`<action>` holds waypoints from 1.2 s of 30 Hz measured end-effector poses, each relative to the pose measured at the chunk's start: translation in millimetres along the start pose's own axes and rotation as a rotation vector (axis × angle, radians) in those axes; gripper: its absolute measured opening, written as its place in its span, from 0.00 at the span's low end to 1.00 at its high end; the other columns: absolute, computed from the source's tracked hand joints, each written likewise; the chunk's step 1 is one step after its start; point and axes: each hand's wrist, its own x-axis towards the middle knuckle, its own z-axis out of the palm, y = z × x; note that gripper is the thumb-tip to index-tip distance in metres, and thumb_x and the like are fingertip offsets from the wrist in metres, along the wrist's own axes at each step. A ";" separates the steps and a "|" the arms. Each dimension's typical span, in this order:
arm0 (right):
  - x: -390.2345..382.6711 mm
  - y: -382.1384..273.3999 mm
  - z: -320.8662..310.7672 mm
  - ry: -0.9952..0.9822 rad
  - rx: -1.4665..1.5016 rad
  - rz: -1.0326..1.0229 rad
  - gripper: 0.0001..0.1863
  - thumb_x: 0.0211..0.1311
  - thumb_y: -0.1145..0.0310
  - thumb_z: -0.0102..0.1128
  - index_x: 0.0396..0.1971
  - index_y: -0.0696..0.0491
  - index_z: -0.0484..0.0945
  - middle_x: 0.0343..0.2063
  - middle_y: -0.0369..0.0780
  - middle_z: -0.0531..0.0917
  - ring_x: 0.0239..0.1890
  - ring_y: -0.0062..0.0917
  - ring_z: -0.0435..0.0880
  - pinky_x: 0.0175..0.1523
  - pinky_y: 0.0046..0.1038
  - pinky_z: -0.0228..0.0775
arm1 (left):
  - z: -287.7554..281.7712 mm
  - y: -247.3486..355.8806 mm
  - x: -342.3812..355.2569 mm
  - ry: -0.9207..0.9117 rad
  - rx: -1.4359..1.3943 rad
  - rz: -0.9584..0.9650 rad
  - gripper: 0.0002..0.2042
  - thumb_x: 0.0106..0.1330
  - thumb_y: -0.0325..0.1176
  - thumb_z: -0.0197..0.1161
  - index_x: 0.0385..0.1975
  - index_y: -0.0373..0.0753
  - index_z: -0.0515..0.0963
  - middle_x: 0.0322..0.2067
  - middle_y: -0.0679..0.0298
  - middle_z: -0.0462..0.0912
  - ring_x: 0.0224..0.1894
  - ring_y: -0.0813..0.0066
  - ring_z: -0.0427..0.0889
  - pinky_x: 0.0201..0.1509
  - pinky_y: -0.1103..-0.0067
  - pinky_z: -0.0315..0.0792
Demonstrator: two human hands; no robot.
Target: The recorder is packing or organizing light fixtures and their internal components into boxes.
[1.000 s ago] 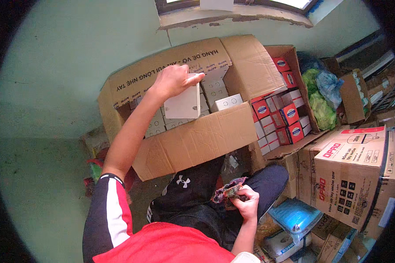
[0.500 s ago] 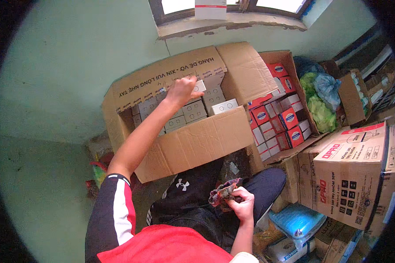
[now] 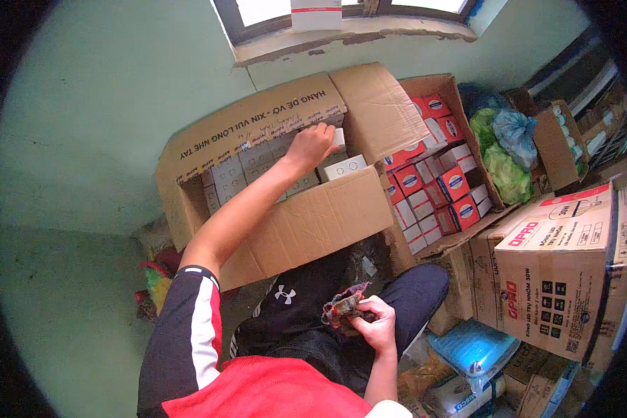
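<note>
White box (image 3: 338, 139), in the head view, is grasped in the left hand (image 3: 312, 148), one end showing just right of the fingers, at the open cardboard carton (image 3: 320, 221). Left of that grip stand ring-marked pale boxes (image 3: 227, 175); just below and right of it lies a loose pale box (image 3: 345, 167). The right hand (image 3: 377, 324) clutches a dark reddish rag (image 3: 341, 306), bunched out left of its fingers; farther right lies a blue packet (image 3: 472, 350).

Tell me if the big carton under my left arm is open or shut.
Open: the carton has its cardboard flaps spread outward, and white boxes show inside, around the left hand.
</note>
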 end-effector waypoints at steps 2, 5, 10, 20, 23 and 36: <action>1.0 -4.5 -1.6 -0.018 -0.083 -0.044 0.10 0.45 0.81 0.73 0.31 0.59 0.88 0.34 0.37 0.88 0.35 0.22 0.86 0.41 0.25 0.76 | 8.8 4.5 6.3 -0.018 0.105 -0.012 0.19 0.67 0.45 0.74 0.40 0.37 0.76 0.37 0.56 0.81 0.44 0.55 0.86 0.48 0.67 0.83; -0.5 -6.4 -3.1 -0.021 -0.063 0.043 0.10 0.45 0.80 0.73 0.31 0.59 0.88 0.33 0.38 0.88 0.35 0.23 0.87 0.41 0.25 0.77 | 21.4 10.6 13.9 0.115 0.182 0.035 0.18 0.64 0.43 0.75 0.40 0.37 0.76 0.38 0.57 0.82 0.44 0.57 0.84 0.52 0.69 0.81; 2.3 -3.2 -2.2 -0.022 -0.063 -0.031 0.10 0.45 0.79 0.74 0.32 0.58 0.88 0.32 0.39 0.88 0.35 0.24 0.87 0.42 0.26 0.77 | 43.3 12.6 16.2 0.152 0.326 -0.004 0.26 0.59 0.43 0.76 0.53 0.36 0.77 0.43 0.59 0.78 0.50 0.63 0.78 0.55 0.74 0.77; 2.0 -2.4 -6.5 -0.096 -0.022 -0.052 0.11 0.45 0.78 0.77 0.33 0.57 0.88 0.31 0.39 0.87 0.35 0.26 0.86 0.43 0.27 0.77 | 59.7 -5.6 8.3 0.128 0.424 0.001 0.33 0.62 0.32 0.66 0.70 0.37 0.69 0.55 0.61 0.71 0.57 0.63 0.72 0.57 0.71 0.74; 1.8 -1.2 -9.8 -0.124 -0.011 -0.092 0.12 0.45 0.78 0.77 0.33 0.57 0.88 0.31 0.38 0.87 0.35 0.26 0.86 0.43 0.28 0.77 | 60.8 -3.2 11.7 0.196 0.466 -0.004 0.20 0.66 0.34 0.62 0.58 0.41 0.74 0.48 0.64 0.73 0.52 0.66 0.74 0.53 0.70 0.74; -1.3 7.2 -11.2 -0.126 0.066 -0.076 0.12 0.46 0.78 0.76 0.33 0.57 0.86 0.31 0.35 0.83 0.33 0.20 0.81 0.40 0.25 0.72 | 18.2 12.8 -9.3 0.195 0.042 -0.058 0.18 0.67 0.37 0.70 0.54 0.38 0.80 0.46 0.57 0.82 0.52 0.56 0.82 0.54 0.64 0.78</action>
